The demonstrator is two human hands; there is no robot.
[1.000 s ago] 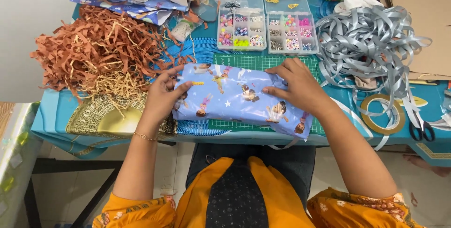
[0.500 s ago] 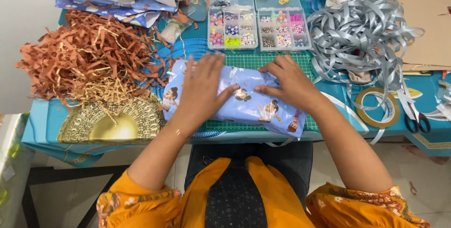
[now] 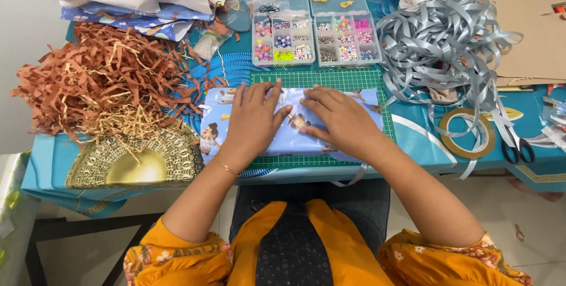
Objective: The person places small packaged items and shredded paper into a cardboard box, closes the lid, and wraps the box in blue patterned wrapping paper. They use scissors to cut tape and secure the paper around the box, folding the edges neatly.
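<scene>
Head view, left to right: brown paper shreds [image 3: 100,85] fill the left of the frame. At centre, the left hand [image 3: 254,120] and right hand [image 3: 339,120] press flat, fingers spread and gripping nothing, on a blue wrapped parcel [image 3: 215,130] lying on the green cutting mat [image 3: 330,79]. Silver ribbon [image 3: 448,44] heaps at upper right.
</scene>
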